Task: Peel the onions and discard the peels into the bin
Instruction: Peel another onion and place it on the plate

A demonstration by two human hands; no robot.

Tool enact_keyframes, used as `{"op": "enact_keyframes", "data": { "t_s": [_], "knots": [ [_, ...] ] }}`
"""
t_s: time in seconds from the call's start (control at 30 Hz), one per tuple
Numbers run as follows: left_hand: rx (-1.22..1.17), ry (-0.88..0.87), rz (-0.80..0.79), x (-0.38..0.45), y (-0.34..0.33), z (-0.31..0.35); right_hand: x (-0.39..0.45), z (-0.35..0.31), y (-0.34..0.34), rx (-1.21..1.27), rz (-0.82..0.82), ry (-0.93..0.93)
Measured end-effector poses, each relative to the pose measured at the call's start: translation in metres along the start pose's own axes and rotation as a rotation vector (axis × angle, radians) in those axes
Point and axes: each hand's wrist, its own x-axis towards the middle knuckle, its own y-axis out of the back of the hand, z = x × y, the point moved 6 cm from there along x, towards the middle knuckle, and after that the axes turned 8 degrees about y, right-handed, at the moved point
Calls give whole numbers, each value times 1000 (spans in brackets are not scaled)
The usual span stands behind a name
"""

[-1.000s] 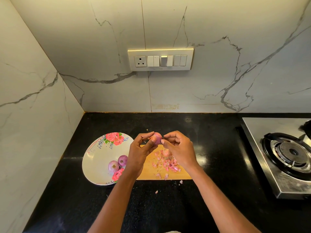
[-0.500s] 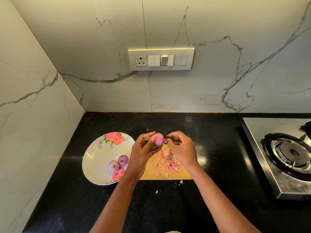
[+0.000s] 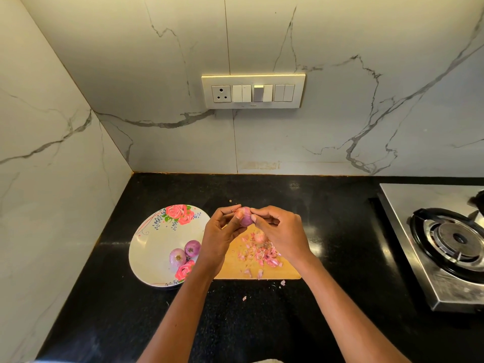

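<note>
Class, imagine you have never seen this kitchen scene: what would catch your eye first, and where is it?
First, the two hands, left and right, pinching a small onion at the centre, above a board strewn with pink peels. Next, the rose-patterned plate to the left, holding two peeled onions. A steel burner gleams at the right edge.

Dim warm indoor light, yellowish cast on the marble wall (image 3: pixel 340 61), bright strip along the switch panel (image 3: pixel 253 91) top edge, soft glare on the black countertop (image 3: pixel 293 184) at 12 o'clock, wide-angle bending at edges, slight softness overall
</note>
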Motion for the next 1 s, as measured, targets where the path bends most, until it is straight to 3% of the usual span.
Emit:
{"op": "enact_keyframes", "data": {
  "t_s": [0.53,0.7,1.0],
  "knots": [
    [-18,19,-10,0,4,-1,-3,7,-4,110,-44,-89],
    [4,4,-9,0,3,0,-6,6,1,53,47,-45],
    [24,7,-64,-2,3,1,-5,21,10,71,92,-167]
  ]
}}
